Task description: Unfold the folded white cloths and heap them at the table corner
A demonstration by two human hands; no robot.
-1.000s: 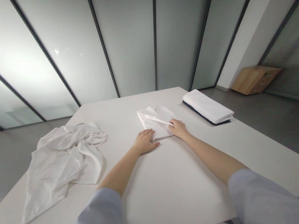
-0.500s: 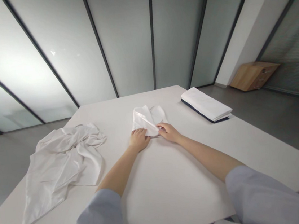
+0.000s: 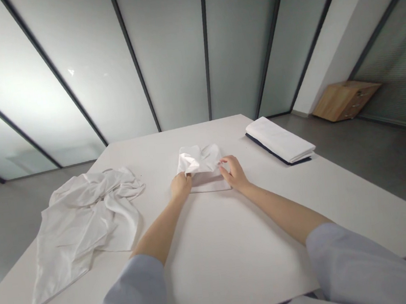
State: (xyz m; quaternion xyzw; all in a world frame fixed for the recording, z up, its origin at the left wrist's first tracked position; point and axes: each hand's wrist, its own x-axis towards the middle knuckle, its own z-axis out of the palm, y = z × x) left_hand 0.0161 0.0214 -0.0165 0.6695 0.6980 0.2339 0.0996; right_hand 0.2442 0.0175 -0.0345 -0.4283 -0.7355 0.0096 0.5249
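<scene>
Frosted glass walls stand behind a big white table. Near the middle of the tabletop, a bit toward the far edge, lies a small folded white cloth. Its top layer is puffed up and not flat.

At the cloth's left side, the left hand pinches a lifted flap between its fingers. At the right side, the right hand has its fingers spread a little and its tips touch the cloth's edge. I cannot tell if it is gripping or just pressing.

Further out, a crumpled white sheet sprawls by the left edge of the tabletop, well apart from the hands. By the far right edge sits a neat folded stack, white on top with something dark under it. A wooden cabinet stands on the floor past the table's right side.

I think the fold could go wrong. The cloth looks thin and slippery (like silk, maybe), so if the pinched flap slips, the layers may slide apart and the edges may not line up.
</scene>
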